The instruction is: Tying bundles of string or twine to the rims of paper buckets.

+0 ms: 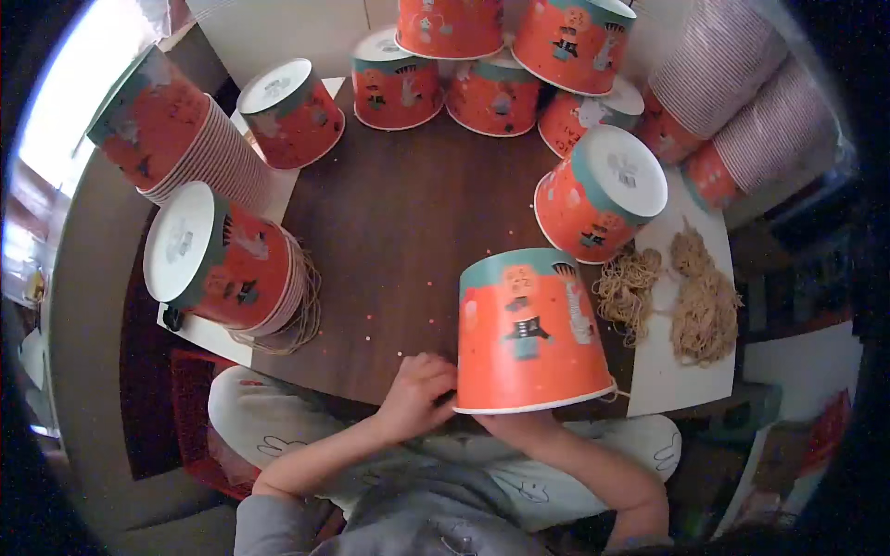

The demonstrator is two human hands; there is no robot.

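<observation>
An orange paper bucket with a green band and printed cartoon figures is upside down in front of me, slightly tilted, at the table's near edge. My right hand reaches up under its open rim and supports it from inside; those fingers are hidden. At the lower left of the rim is my left hand, fingers curled together, their tips partly hidden behind the bucket. A short bit of pale cord sticks out at the rim's right side. Two tangled bundles of tan cord lie to the right.
More upturned orange buckets stand around the brown table, some piled at the back. Nested stacks rise at the left and right. Loops of cord hang by the near-left stack. Small pale specks dot the tabletop.
</observation>
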